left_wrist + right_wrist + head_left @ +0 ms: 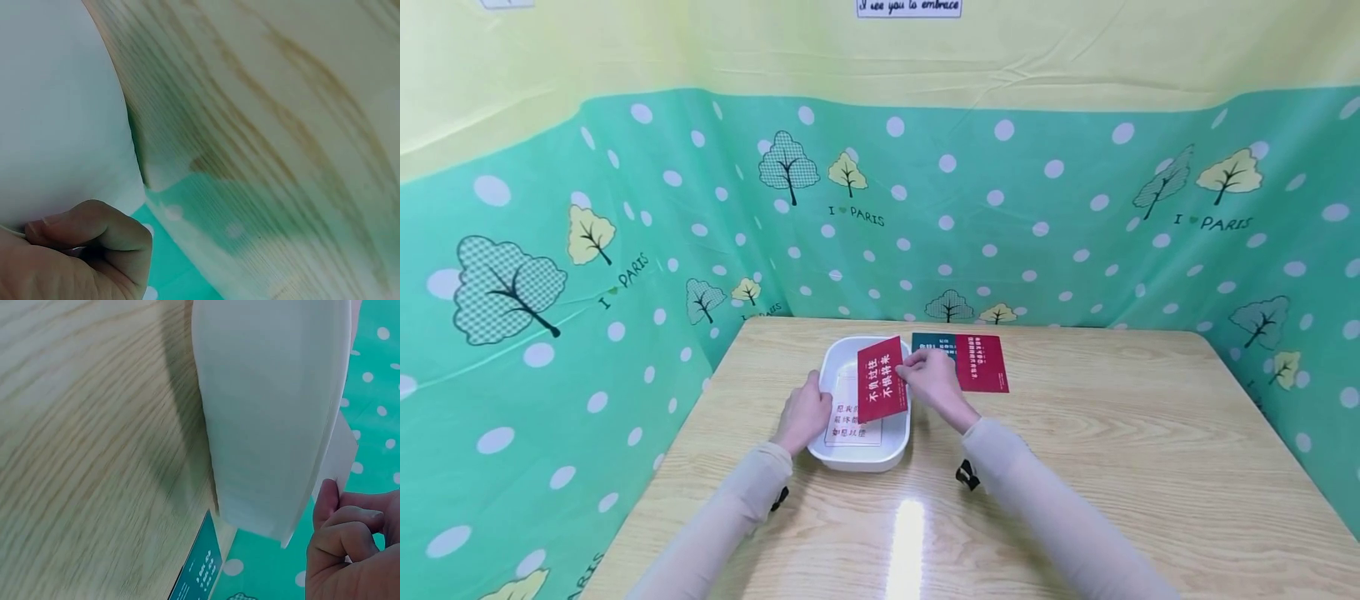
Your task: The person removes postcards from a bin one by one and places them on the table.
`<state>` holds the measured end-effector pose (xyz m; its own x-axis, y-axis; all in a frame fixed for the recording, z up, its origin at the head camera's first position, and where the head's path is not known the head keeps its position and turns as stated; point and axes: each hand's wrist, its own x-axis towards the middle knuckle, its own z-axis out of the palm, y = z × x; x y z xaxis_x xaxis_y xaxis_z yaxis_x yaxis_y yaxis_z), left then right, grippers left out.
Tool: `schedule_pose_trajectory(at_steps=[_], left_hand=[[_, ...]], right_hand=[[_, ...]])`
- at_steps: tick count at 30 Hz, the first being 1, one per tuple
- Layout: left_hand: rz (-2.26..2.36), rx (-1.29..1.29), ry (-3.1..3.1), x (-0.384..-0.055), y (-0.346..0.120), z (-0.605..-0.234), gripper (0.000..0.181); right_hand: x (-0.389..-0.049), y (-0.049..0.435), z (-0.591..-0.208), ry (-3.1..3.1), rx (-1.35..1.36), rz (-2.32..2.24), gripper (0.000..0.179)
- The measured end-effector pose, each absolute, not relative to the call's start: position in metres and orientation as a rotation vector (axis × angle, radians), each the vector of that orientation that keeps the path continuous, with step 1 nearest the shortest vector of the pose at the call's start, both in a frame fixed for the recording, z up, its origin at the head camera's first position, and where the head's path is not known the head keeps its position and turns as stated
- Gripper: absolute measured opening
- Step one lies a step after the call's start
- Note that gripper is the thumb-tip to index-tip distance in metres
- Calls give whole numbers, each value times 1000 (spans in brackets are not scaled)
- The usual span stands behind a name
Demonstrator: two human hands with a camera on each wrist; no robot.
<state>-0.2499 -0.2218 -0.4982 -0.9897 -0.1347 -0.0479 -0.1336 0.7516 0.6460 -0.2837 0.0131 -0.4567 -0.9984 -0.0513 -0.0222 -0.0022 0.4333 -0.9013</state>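
Note:
A white rectangular basin (889,454) stands on the table, with a white card (853,433) bearing dark lettering lying inside. My left hand (805,412) grips the basin's left rim, thumb and fingers pinching the edge in the left wrist view. Between thumb and fingertips, my right hand (936,379) pinches the right edge of a red card (880,379) with white characters. That card is tilted over the basin and overlaps part of the white card. In the right wrist view, the pinched card (340,453) shows its pale back beyond the basin's rim.
Right of the basin, a second red card (988,371) and a dark green card (927,340) lie on the wooden table (1112,433), partly behind the right hand. A green and yellow patterned curtain (970,217) hangs along the table's back and left.

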Motion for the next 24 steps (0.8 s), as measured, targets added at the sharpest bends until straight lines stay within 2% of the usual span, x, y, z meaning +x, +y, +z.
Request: schedule_pose_trajectory(at_steps=[24], left_hand=[[-1055,211,-2934,-250,-221,-500,55]], right_hand=[[-302,69,-451,2660,-5,-1704,23]])
